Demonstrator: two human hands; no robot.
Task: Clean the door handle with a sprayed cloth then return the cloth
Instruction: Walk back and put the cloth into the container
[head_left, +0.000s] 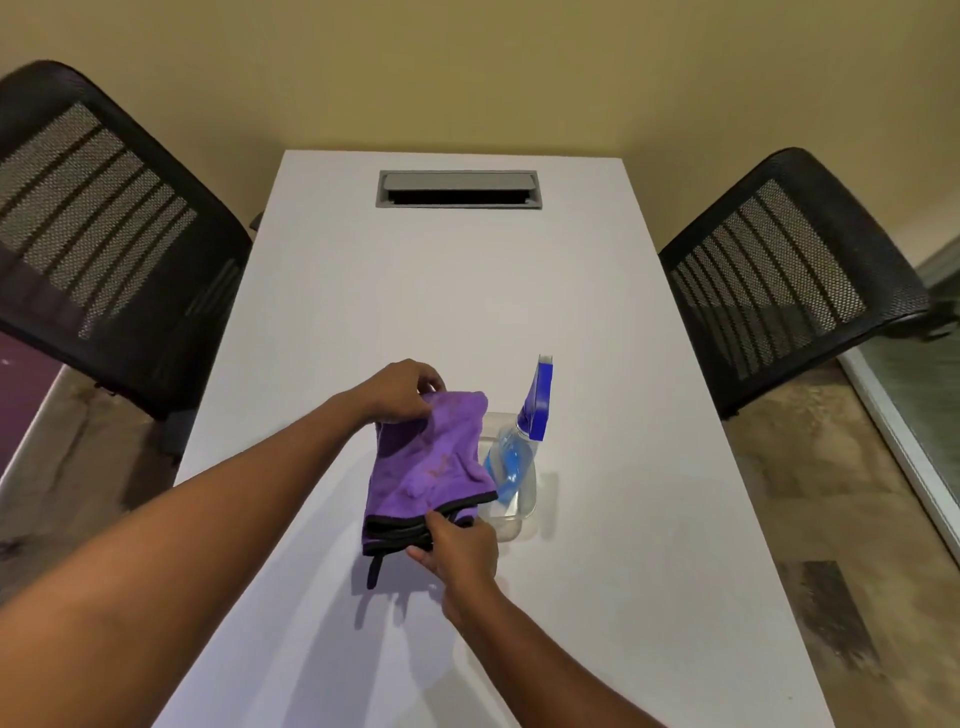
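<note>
1. I hold the purple cloth (428, 462) between both hands, lifted just above the white desk (447, 291). My left hand (402, 389) pinches its far top edge, fingers curled closed on the fabric. My right hand (457, 551) pinches the near, black-trimmed edge, thumb on top and fingers underneath.

2. The cloth's long axis runs away from me, from the right hand near my body to the left hand farther out. It hangs folded in layers, with a black loop dangling off the near left corner.

3. The spray bottle (519, 441) is what the coming move turns on, I judge. It lies just to the right of the cloth, tilted in a clear plastic container (522, 512), with its blue trigger head pointing up and away from me. The cloth's right edge overlaps the container in my view; I cannot tell if they touch.

4. My right hand is the nearer one to the bottle, just beside the container's near corner. The left hand is farther off, across the cloth.

5. So I would let go with the right, keep the cloth hanging from the left, and reach right for the bottle. The cloth does not look sprayed yet, though I cannot be sure.

6. No door handle is in view.
</note>
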